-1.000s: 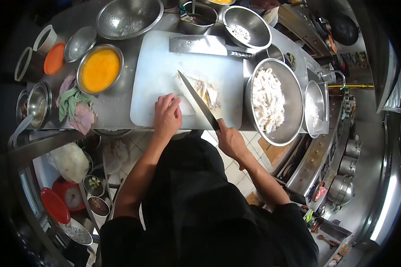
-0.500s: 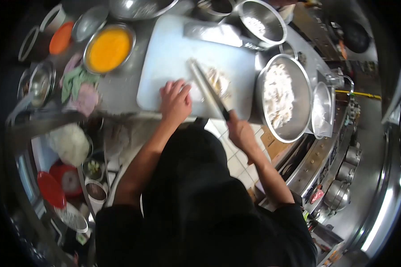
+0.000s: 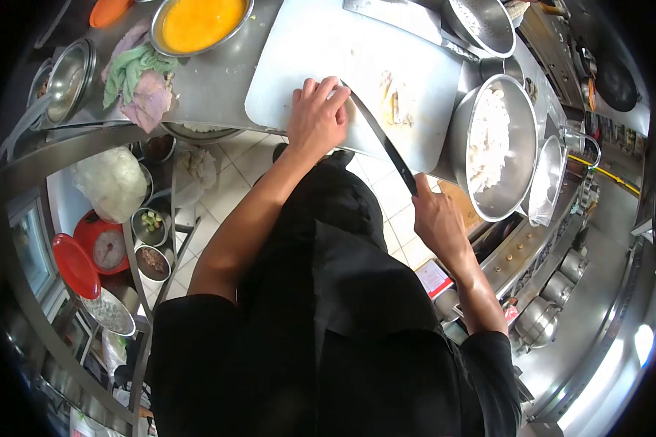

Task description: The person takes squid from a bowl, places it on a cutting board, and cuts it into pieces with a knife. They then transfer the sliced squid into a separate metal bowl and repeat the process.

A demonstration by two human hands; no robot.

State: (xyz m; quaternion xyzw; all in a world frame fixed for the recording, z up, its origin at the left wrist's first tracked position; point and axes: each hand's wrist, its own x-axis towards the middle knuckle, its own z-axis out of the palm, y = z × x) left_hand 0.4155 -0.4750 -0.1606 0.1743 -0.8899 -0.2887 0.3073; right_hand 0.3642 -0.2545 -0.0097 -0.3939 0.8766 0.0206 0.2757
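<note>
My right hand (image 3: 439, 217) is wrapped round the handle of a long, narrow kitchen knife (image 3: 379, 131). The blade slants up and left across the white cutting board (image 3: 291, 44), its tip beside my left fingers. My left hand (image 3: 319, 118) rests at the board's near side with its fingers curled down; whatever lies under the fingertips is hidden. Brownish-yellow food scraps (image 3: 396, 100) lie on the board right of the blade. To the right stands a large steel bowl (image 3: 521, 175) with white sliced strips (image 3: 488, 142) in it.
A cleaver (image 3: 401, 20) lies at the board's far edge, near a steel colander (image 3: 499, 33). At the left are a bowl of orange-yellow liquid (image 3: 202, 23) and crumpled cloths (image 3: 142, 87). Below left, shelves hold a red container (image 3: 109, 247) and small food tubs (image 3: 151, 226).
The view has shifted, so the board sits higher. The knife's tip has come close to my left hand, whose fingers are now more curled. The right hand keeps hold of the knife.
</note>
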